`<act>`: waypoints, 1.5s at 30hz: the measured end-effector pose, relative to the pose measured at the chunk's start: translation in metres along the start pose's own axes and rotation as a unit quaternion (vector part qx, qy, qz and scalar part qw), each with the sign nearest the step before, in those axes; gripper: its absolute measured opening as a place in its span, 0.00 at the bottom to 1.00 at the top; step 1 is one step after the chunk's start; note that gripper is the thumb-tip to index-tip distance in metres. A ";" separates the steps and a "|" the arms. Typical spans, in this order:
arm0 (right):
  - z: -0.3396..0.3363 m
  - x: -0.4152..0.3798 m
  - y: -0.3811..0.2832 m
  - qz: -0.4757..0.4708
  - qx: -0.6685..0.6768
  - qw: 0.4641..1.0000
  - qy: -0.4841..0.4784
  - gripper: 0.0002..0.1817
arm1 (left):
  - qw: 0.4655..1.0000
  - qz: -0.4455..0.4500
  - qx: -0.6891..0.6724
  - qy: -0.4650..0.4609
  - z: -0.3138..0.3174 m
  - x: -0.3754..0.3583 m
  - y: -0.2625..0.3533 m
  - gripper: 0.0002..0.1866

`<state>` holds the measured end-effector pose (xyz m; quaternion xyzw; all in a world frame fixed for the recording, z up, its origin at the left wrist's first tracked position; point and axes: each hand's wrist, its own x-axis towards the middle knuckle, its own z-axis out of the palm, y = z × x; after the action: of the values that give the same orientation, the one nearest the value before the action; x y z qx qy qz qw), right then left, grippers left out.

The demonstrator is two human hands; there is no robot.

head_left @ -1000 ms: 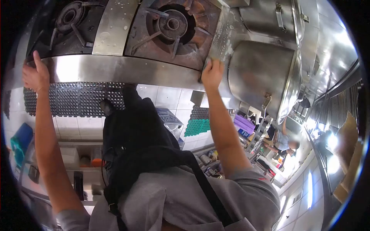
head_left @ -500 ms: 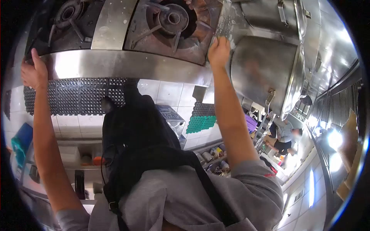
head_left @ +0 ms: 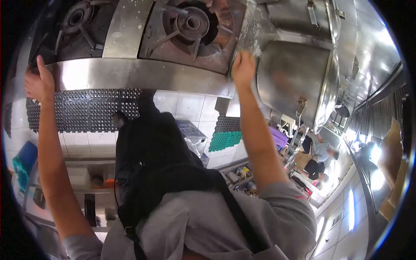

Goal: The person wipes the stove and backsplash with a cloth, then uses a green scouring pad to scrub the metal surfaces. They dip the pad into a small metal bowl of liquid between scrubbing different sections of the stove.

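My left hand (head_left: 40, 81) rests at the left end of the steel stove edge (head_left: 130, 73), its thumb up and its fingers curled round the corner. My right hand (head_left: 243, 67) is closed over the soapy steel strip (head_left: 251, 32) between the right burner (head_left: 193, 22) and a big steel pot (head_left: 292, 67). A thin bit of green shows by its fingers; what it holds is mostly hidden. White suds lie on the strip and on the steel divider (head_left: 123, 32) left of that burner.
A second burner (head_left: 77, 17) sits at the upper left. Black perforated mats (head_left: 78, 110) and a green mat (head_left: 225, 141) lie on the tiled floor. Shelves (head_left: 236, 173) with jars stand behind me. Other people (head_left: 320, 149) are farther off at the right.
My right hand has moved slightly toward me and to the left along the strip. My left hand stays at the stove corner. The people in the background have shifted a little.
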<state>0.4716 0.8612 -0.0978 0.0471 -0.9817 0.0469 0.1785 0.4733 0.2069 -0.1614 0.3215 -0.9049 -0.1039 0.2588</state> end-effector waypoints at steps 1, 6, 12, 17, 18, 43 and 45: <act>-0.009 -0.031 -0.002 0.009 0.004 1.000 -0.003 0.07 | 1.000 0.003 0.013 -0.008 0.000 0.001 0.001 0.44; -0.041 -0.067 -0.001 0.143 0.060 0.984 -0.086 0.07 | 1.000 -0.002 0.012 0.005 0.000 -0.002 0.002 0.43; -0.023 -0.031 -0.011 0.139 0.067 0.987 -0.050 0.15 | 1.000 -0.002 0.011 0.015 0.002 -0.004 0.004 0.43; -0.010 -0.051 -0.003 0.236 0.079 0.968 -0.041 0.19 | 1.000 -0.006 0.004 0.012 -0.002 -0.003 0.007 0.42; -0.010 -0.052 -0.001 0.235 0.078 0.968 -0.041 0.19 | 1.000 -0.005 0.004 0.011 -0.002 -0.003 0.006 0.42; -0.020 0.046 0.018 0.167 0.094 0.963 -0.187 0.20 | 0.999 0.007 0.035 0.006 0.007 0.004 -0.009 0.41; -0.028 0.025 0.012 0.168 0.109 0.958 -0.203 0.19 | 1.000 -0.001 0.024 0.003 0.001 0.003 -0.001 0.42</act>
<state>0.4563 0.8746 -0.0638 -0.0909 -0.9799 0.1727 -0.0413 0.4711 0.2039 -0.1616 0.3288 -0.9059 -0.0817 0.2540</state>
